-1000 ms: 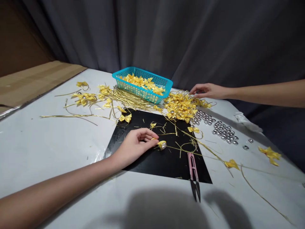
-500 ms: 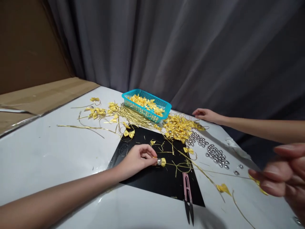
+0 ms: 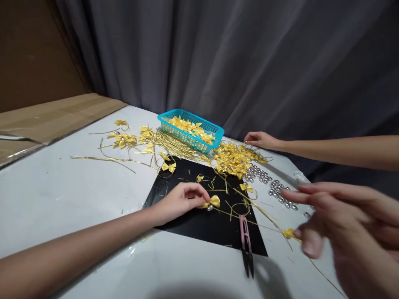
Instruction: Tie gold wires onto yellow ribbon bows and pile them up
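Note:
My left hand (image 3: pixel 183 198) is closed in a pinch on a yellow ribbon bow (image 3: pixel 214 201) with a small silver bead at its middle, held just above the black mat (image 3: pixel 187 226). A thin gold cord (image 3: pixel 230 215) runs from the bow to the right across the mat. My right hand (image 3: pixel 349 224), large and partly blurred at the right edge, has its index finger stretched out and its thumb apart, with nothing visible between them. Close by its thumb lies another yellow bow (image 3: pixel 288 233) with a cord. Pink-handled thread snips (image 3: pixel 245 232) rest on the mat's right part, blades past its edge.
A blue basket (image 3: pixel 190 140) of yellow bows stands at the back. Around it lie gold cords (image 3: pixel 176 145), a pile of bows (image 3: pixel 233 160) and silver beads (image 3: pixel 276 189). Another person's hand (image 3: pixel 262 140) reaches in beside the pile. Cardboard (image 3: pixel 62 124) borders the left.
My right hand has moved left into fuller view, its fingers now spread. In my left hand the bow has turned, its loop and bead showing more clearly. The other person's hand has barely moved.

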Demonstrator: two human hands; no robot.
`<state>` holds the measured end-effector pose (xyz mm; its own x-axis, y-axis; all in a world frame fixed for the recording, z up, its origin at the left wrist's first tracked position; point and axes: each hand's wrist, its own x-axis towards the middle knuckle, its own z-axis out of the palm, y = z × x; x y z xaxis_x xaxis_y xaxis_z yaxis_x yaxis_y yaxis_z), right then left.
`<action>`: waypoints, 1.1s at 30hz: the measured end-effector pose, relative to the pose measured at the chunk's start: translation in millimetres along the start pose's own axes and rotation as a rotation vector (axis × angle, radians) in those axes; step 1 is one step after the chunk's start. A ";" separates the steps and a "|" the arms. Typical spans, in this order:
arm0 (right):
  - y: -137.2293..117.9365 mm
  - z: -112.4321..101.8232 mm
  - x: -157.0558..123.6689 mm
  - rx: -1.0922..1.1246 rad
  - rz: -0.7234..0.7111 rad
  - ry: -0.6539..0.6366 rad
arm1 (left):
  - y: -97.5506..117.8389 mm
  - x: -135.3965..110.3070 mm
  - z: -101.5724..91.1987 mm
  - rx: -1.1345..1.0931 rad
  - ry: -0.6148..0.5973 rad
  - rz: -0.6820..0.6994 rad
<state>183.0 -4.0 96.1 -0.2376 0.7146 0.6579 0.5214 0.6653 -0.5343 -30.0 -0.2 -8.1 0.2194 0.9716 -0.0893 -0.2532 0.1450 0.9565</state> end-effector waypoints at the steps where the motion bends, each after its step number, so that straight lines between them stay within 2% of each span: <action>1: -1.0 10.0 -2.8 0.008 0.072 -0.004 | -0.6 0.5 -0.7 0.009 -0.006 -0.007; 3: 3.0 30.4 -8.8 0.041 0.097 -0.052 | -1.5 1.3 -1.9 0.035 0.001 -0.032; 5: 13.4 47.5 -15.4 0.000 0.025 -0.141 | -2.0 1.7 -2.7 0.045 0.026 -0.053; 9: 33.4 64.2 -29.4 -0.111 -0.091 -0.252 | -1.5 0.8 -2.8 -0.017 0.058 -0.082; 19: 40.7 68.8 -47.3 -0.304 -0.344 -0.270 | 0.5 1.1 -0.6 0.020 0.050 -0.149; 27: 37.3 72.2 -47.6 -0.270 -0.232 -0.298 | 0.4 2.2 0.0 0.027 0.048 -0.164; 33: 37.4 71.1 -46.6 -0.236 -0.217 -0.355 | 1.5 1.5 0.0 0.022 0.041 -0.166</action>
<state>155.3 3.0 7.7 -0.6057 0.6216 0.4968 0.5906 0.7696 -0.2429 -30.0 1.5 -6.8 0.2180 0.9414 -0.2572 -0.1959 0.3004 0.9335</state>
